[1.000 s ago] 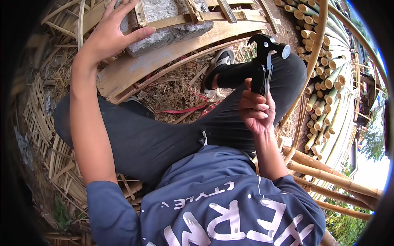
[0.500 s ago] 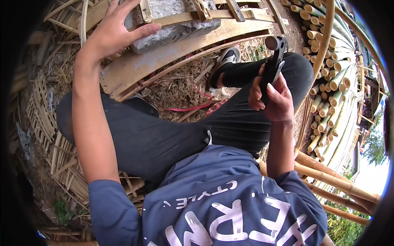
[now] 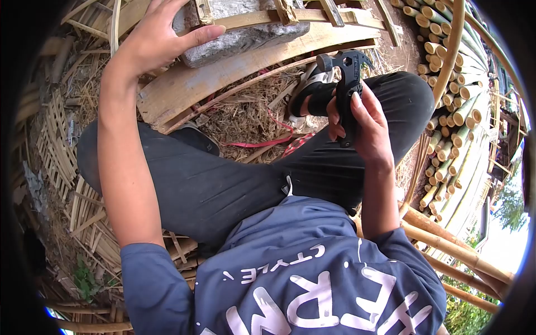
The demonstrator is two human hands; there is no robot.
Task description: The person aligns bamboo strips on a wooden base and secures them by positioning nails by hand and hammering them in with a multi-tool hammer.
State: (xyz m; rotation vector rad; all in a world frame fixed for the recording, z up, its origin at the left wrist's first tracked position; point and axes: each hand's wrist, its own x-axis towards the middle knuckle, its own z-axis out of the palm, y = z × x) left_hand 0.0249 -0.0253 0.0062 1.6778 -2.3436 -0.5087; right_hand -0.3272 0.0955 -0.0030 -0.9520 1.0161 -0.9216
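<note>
My right hand [image 3: 363,117] is closed around the black handle of a small hammer multi-tool [image 3: 350,75], its round face toward the left and its claw toward the right. It is held up above my right thigh. At the upper left, my left hand [image 3: 159,39] lies with fingers stretched out and thumb apart, over the end of a bamboo strip frame [image 3: 251,19]. Its fingertips are partly cut off by the view's top edge. The frame has short cross slats and rests on a grey stone block [image 3: 245,42].
A curved wooden board [image 3: 190,89] lies below the stone. Straw and a red strap [image 3: 262,143] are on the ground between my legs. Stacked bamboo poles [image 3: 458,100] are at the right, with bamboo rails [image 3: 452,245] nearer. Woven bamboo pieces [image 3: 58,151] lie at the left.
My right hand has turned the hammer multi-tool, so its head now shows side-on, a little further left and lower. My left hand stays at the bamboo frame.
</note>
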